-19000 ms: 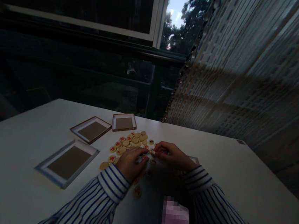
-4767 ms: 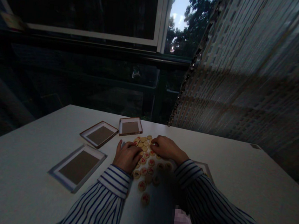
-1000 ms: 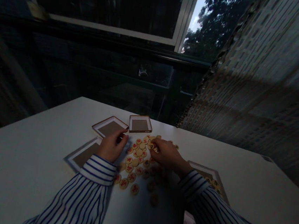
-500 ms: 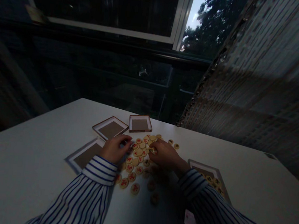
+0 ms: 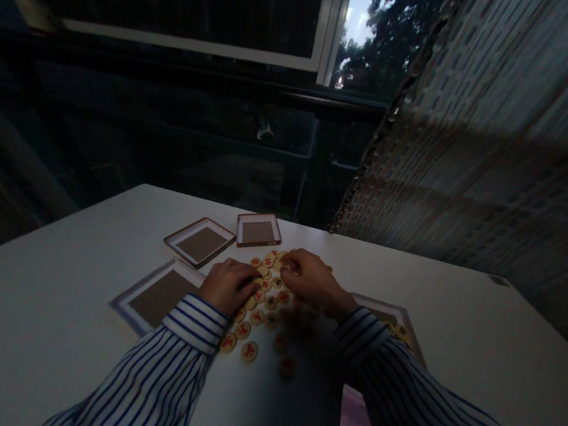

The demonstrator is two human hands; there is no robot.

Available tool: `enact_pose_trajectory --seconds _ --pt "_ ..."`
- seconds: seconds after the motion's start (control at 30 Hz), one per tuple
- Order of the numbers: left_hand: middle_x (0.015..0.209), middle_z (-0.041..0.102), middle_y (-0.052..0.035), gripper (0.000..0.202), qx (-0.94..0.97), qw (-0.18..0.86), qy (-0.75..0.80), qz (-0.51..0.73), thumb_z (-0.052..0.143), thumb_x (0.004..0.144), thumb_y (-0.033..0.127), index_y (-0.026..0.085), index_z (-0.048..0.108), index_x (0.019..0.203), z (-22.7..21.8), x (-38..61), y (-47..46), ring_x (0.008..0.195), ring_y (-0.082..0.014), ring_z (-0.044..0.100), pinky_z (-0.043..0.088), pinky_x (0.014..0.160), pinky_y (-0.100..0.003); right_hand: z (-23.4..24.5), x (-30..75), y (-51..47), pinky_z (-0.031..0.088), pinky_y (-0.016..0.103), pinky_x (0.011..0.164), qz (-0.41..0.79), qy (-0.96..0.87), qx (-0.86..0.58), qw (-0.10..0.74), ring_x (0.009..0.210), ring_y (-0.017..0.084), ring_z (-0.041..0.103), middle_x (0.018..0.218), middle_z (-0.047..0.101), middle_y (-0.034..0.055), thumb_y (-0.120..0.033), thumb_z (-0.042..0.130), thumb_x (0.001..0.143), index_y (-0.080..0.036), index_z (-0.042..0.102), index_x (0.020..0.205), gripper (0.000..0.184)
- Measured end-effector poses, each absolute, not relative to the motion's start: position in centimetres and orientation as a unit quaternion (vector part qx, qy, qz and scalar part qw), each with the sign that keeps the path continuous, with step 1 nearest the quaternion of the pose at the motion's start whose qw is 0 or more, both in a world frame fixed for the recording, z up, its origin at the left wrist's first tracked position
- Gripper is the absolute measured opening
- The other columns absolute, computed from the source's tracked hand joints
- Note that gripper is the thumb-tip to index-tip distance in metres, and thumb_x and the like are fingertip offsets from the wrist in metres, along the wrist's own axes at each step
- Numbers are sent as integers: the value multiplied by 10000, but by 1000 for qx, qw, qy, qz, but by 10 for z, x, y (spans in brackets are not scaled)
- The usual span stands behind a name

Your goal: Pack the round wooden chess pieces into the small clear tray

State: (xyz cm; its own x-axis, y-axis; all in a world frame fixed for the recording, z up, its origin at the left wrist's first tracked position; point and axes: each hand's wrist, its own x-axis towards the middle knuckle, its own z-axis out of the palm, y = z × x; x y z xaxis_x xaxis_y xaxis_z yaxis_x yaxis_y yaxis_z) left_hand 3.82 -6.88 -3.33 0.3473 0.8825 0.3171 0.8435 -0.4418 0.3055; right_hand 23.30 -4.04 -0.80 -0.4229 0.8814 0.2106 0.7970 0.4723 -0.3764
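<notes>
Round wooden xiangqi pieces with red or dark characters, such as a red-marked piece (image 5: 249,351), lie in a loose heap between my hands. My left hand (image 5: 227,284) rests at the heap's left side, thumb and index finger apart, fingertips at the pieces. Over the right side is my right hand (image 5: 313,281), its fingers curled in toward the thumb; what they hold, if anything, is hidden. Beside my right forearm a shallow tray (image 5: 407,317) contains several dark-marked pieces, partly covered by the sleeve.
Three more shallow trays stand on the white table (image 5: 55,298): a near-left tray (image 5: 127,300), a back-left tray (image 5: 175,239) and a back tray (image 5: 257,243). A beaded curtain (image 5: 470,157) hangs at the right, and a dark window is behind the table.
My left hand has moved right onto the pieces. My right hand has shifted a little toward the far end of the heap, its fingers curled. The view has shifted slightly.
</notes>
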Motion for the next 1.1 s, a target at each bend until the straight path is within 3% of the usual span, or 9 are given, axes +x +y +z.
enact_pose_trajectory --seconds 0.33,0.77,0.87,1.1 --pt "893 660 -49 251 813 81 528 232 504 731 370 253 644 903 -34 40 -69 851 -224 529 378 772 -352 13 246 -37 337 229 648 136 -820 -481 279 702 114 480 794 570 9 -253 481 732 -176 582 983 281" --pt "849 659 -57 243 807 86 530 245 539 710 362 231 654 879 -36 39 -69 847 -219 541 398 777 -361 6 238 -39 346 231 651 137 -824 -488 252 721 124 487 825 575 26 -242 491 729 -174 590 965 265" --pt "860 651 -64 288 765 137 544 316 550 691 407 211 654 875 -35 39 -69 858 -208 553 416 792 -349 7 236 -40 342 227 638 139 -822 -491 251 708 121 485 823 575 24 -237 491 725 -174 590 963 265" --pt "825 673 -59 361 577 369 543 486 612 633 431 157 637 867 -19 35 -70 776 -196 606 489 704 -327 8 234 -43 336 229 642 146 -822 -488 255 700 117 481 822 573 27 -239 483 739 -172 594 963 259"
